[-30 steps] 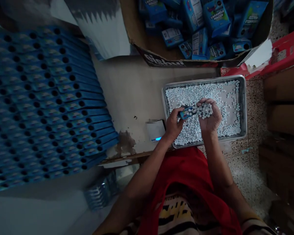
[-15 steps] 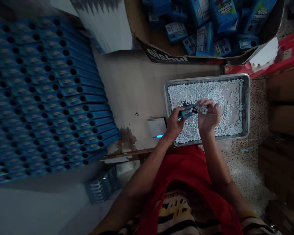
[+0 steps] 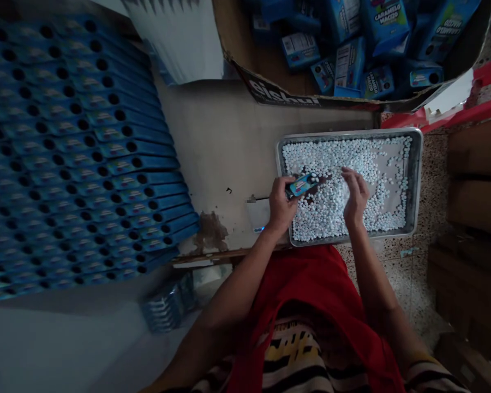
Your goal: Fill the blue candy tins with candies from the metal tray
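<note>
My left hand (image 3: 282, 204) is closed around a small blue box (image 3: 301, 185), held tilted over the left part of a metal tray (image 3: 418, 180). A few white candies show at the box's right end. Small white candies (image 3: 335, 204) are spread over much of the tray. My right hand (image 3: 355, 197) hovers above them, to the right of the box and apart from it, fingers loosely extended and nothing seen in them. Left of the tray lies a small scale (image 3: 258, 214), partly covered by my left hand.
Stacked blue boxes (image 3: 123, 180) fill the left side. A cardboard box (image 3: 278, 90) of blue packages stands beyond the tray, beside a red crate (image 3: 486, 87). Brown cartons (image 3: 477, 202) are at the right.
My right hand has moved away from the box's end, and the candies that were in it no longer show there. My left hand has drawn the box slightly left.
</note>
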A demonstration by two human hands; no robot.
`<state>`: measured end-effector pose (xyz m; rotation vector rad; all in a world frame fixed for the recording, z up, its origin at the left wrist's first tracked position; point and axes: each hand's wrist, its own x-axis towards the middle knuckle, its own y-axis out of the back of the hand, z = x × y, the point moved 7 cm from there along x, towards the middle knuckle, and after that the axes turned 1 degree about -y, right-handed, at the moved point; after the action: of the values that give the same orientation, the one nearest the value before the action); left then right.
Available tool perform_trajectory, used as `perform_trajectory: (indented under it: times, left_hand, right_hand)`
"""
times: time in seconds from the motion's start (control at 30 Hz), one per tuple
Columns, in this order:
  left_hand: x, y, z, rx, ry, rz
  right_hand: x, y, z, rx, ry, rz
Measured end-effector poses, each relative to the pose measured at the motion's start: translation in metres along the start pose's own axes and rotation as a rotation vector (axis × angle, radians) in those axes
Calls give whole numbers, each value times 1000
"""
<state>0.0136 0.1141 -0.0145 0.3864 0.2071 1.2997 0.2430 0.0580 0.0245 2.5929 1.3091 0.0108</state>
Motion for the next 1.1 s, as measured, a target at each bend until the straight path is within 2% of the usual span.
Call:
perform_trajectory:
  times: [0.07,0.17,0.27,0.33,0.43,0.5,0.57,0.67,0.77,0.83,0.9,1.0,1.1]
  left_hand:
    - [-2,0,-5,-32,22,-20]
    - [-9,-3,-14,-42,81,-54]
    - [-16,-1,-26,-49,162,-20]
    - [-20,-1,-30,-56,182,-9]
    - [-27,-2,-31,-21,182,20]
    - [-29,-3,-29,23,185,44]
    - [-27,-5,-25,68,169,42]
    - [-21,-7,-17,125,116,-4]
    - [-17,-4,-5,145,52,-30]
    - [-18,-4,8,138,-27,-48]
    - [-21,-4,22,122,-101,-62]
    - [-23,-6,32,107,-124,-70]
    - [-21,-9,35,122,-95,-97]
  right_hand:
    - [16,13,20,-388,52,-31]
    - [46,10,48,-855,134,-155]
    - [71,-7,68,-1102,167,-212]
    - [76,-18,74,-1102,183,-214]
    - [69,-28,80,-918,156,-248]
    - [59,-28,85,-780,65,-268]
    - [48,-21,90,-595,-130,-237]
    - [26,-11,94,-195,-507,-202]
    - [0,-20,71,222,-714,-322]
    - [-13,-29,42,522,-735,-373]
    - [-18,-36,11,731,-661,-351]
    - [-18,-43,-25,788,-470,-284]
    - [-17,-49,-42,732,-329,-261]
